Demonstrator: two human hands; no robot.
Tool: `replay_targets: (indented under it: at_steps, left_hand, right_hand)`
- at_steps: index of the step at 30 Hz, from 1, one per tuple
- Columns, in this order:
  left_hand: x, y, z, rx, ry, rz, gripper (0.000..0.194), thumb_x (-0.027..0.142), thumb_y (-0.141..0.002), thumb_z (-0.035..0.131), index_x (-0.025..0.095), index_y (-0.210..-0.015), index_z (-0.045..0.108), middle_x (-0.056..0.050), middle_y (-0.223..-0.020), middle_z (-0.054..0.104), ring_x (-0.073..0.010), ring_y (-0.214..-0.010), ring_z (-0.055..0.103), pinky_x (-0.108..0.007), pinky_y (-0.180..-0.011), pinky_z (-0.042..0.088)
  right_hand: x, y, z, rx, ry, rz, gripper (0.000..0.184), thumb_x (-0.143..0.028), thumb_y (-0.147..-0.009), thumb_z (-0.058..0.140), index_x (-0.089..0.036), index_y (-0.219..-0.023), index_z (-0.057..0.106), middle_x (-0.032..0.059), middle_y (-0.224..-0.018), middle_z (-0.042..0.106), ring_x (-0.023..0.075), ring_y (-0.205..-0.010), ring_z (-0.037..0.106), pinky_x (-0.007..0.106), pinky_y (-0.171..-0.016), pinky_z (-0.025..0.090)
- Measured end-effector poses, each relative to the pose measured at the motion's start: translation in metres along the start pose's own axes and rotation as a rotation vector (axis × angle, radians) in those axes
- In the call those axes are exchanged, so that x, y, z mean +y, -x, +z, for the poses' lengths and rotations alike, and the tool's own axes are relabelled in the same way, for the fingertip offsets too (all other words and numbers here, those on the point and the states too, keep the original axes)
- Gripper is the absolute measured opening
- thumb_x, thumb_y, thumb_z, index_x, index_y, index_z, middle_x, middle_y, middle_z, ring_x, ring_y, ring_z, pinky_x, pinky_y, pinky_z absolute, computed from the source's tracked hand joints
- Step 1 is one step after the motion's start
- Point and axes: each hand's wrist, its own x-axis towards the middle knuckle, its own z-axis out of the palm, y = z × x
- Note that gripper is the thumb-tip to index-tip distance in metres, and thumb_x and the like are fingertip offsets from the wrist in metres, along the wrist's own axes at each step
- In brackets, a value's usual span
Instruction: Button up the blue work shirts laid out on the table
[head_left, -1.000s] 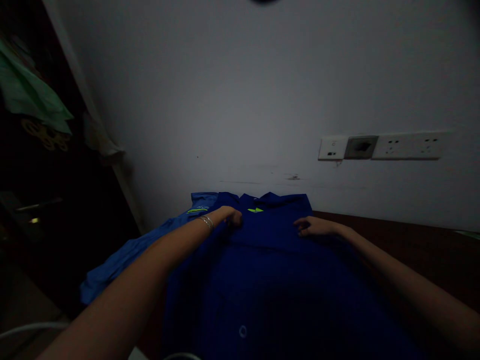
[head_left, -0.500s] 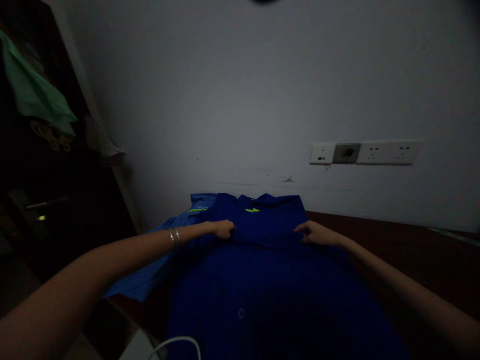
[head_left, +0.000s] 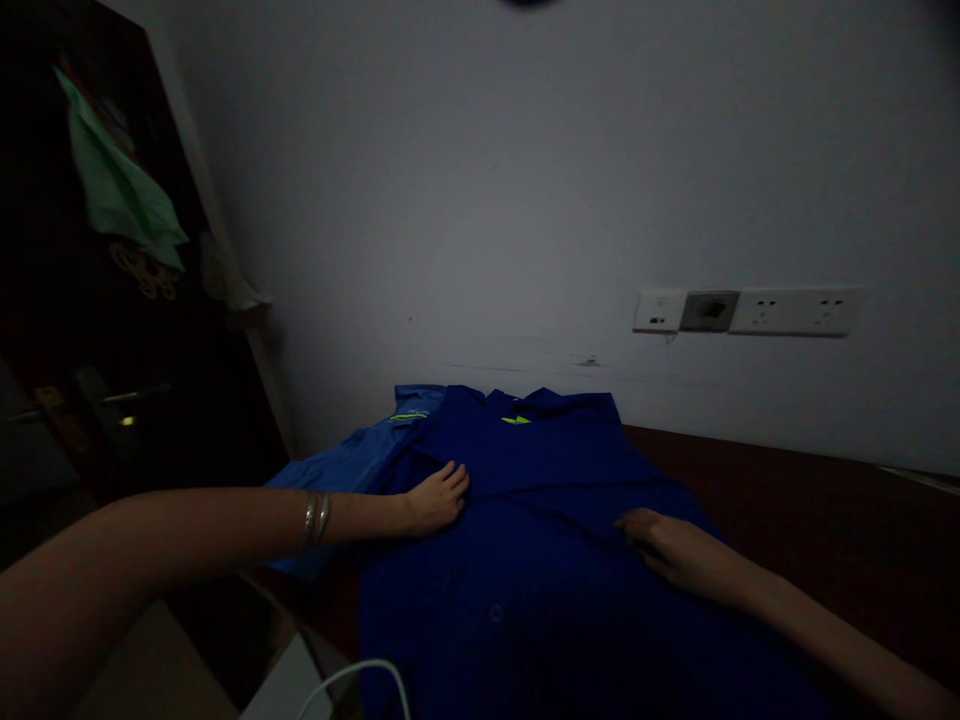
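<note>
A dark blue shirt [head_left: 540, 560] with a neon green collar label lies spread on a dark wooden table [head_left: 810, 520], collar toward the wall. My left hand [head_left: 436, 497], bangles at the wrist, lies flat and open on the shirt's left chest. My right hand [head_left: 671, 548] rests palm down on the right side of the shirt, fingers stretched out. A lighter blue garment [head_left: 352, 462] lies under the shirt's left side.
A white wall with a row of sockets [head_left: 750, 311] stands behind the table. At the left is a dark door [head_left: 90, 400] with a green cloth [head_left: 124, 190] hanging on it. A white cable [head_left: 360, 678] curls at the bottom edge.
Both hands slid down from near the collar toward me along the shirt, and now lie flat with fingers stretched out. The view has shifted slightly.
</note>
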Motion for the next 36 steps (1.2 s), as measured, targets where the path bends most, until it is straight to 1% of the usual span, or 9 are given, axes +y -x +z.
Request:
replay_targets:
  at_steps: [4, 8, 11, 13, 17, 21, 26, 31, 36]
  left_hand:
    - [0.010, 0.010, 0.003, -0.140, 0.038, -0.084, 0.033, 0.011, -0.075, 0.042, 0.011, -0.106, 0.053, -0.018, -0.094, 0.059, -0.0271, -0.090, 0.054, -0.047, -0.087, 0.033]
    - [0.015, 0.024, 0.006, -0.161, 0.111, -0.109, 0.043, 0.009, -0.073, 0.040, 0.009, -0.116, 0.044, -0.021, -0.106, 0.054, -0.0287, -0.090, 0.054, -0.037, -0.066, 0.045]
    - [0.013, 0.034, 0.009, -0.151, 0.210, -0.126, 0.057, 0.011, -0.068, 0.046, 0.010, -0.125, 0.035, -0.022, -0.116, 0.048, -0.0316, -0.099, 0.051, -0.038, -0.070, 0.045]
    - [0.009, 0.039, 0.010, -0.142, 0.352, -0.251, 0.065, 0.010, -0.067, 0.047, 0.012, -0.129, 0.028, -0.019, -0.114, 0.051, -0.0287, -0.099, 0.053, -0.036, -0.073, 0.044]
    - [-0.008, 0.043, 0.012, -0.001, 0.679, -0.570, 0.056, 0.006, -0.069, 0.039, 0.014, -0.124, 0.031, -0.011, -0.104, 0.058, -0.0199, -0.094, 0.056, -0.029, -0.079, 0.042]
    - [-0.033, 0.042, 0.017, 0.192, 0.832, -0.888, 0.038, 0.009, -0.068, 0.044, 0.014, -0.105, 0.046, -0.009, -0.098, 0.058, -0.0209, -0.095, 0.054, -0.028, -0.081, 0.040]
    - [-0.049, 0.033, 0.032, 0.236, 0.975, -1.186, 0.026, 0.013, -0.063, 0.053, 0.018, -0.089, 0.052, -0.006, -0.085, 0.059, -0.0223, -0.085, 0.056, -0.029, -0.071, 0.042]
    - [-0.042, 0.020, 0.041, 0.208, 1.154, -1.321, 0.028, 0.019, -0.063, 0.059, 0.019, -0.091, 0.054, -0.006, -0.084, 0.060, -0.0209, -0.077, 0.058, -0.028, -0.064, 0.043]
    - [-0.037, 0.003, 0.015, 0.412, 1.160, -1.251, 0.032, 0.010, -0.062, 0.060, 0.013, -0.094, 0.058, -0.007, -0.091, 0.062, -0.0202, -0.088, 0.056, -0.024, -0.074, 0.042]
  right_hand:
    - [0.007, 0.007, 0.008, 0.008, -0.037, 0.057, 0.033, -0.019, -0.074, 0.041, -0.020, -0.101, 0.059, 0.0070, -0.117, 0.055, 0.0206, -0.106, 0.051, 0.032, -0.094, 0.037]
    - [0.009, 0.013, 0.014, 0.007, -0.037, 0.100, 0.044, -0.027, -0.074, 0.042, -0.015, -0.115, 0.054, 0.0074, -0.125, 0.049, 0.0214, -0.116, 0.043, 0.033, -0.102, 0.030]
    - [0.009, 0.015, 0.013, -0.009, -0.063, 0.122, 0.049, -0.030, -0.074, 0.043, -0.015, -0.119, 0.052, 0.0071, -0.127, 0.047, 0.0219, -0.118, 0.041, 0.034, -0.103, 0.029]
    - [0.009, 0.015, 0.010, -0.029, -0.090, 0.136, 0.050, -0.032, -0.073, 0.045, -0.015, -0.119, 0.052, 0.0068, -0.127, 0.047, 0.0223, -0.118, 0.042, 0.035, -0.103, 0.030]
    - [0.011, 0.012, 0.008, -0.035, -0.148, 0.156, 0.048, -0.033, -0.070, 0.046, -0.017, -0.114, 0.056, 0.0061, -0.125, 0.050, 0.0235, -0.115, 0.045, 0.035, -0.101, 0.031]
    - [0.016, 0.009, 0.010, -0.018, -0.166, 0.172, 0.047, -0.033, -0.068, 0.048, -0.018, -0.112, 0.058, 0.0060, -0.121, 0.053, 0.0241, -0.114, 0.046, 0.035, -0.100, 0.033]
    - [0.017, 0.009, 0.013, -0.010, -0.167, 0.168, 0.047, -0.035, -0.070, 0.048, -0.018, -0.113, 0.057, 0.0057, -0.122, 0.052, 0.0232, -0.114, 0.046, 0.034, -0.101, 0.033]
    - [0.015, 0.013, 0.013, -0.023, -0.175, 0.153, 0.050, -0.031, -0.071, 0.047, -0.017, -0.118, 0.053, 0.0059, -0.124, 0.050, 0.0220, -0.116, 0.045, 0.034, -0.102, 0.031]
    - [0.011, 0.008, 0.009, -0.006, -0.189, 0.154, 0.051, -0.035, -0.073, 0.048, -0.019, -0.121, 0.049, 0.0073, -0.129, 0.045, 0.0229, -0.119, 0.041, 0.037, -0.103, 0.028]
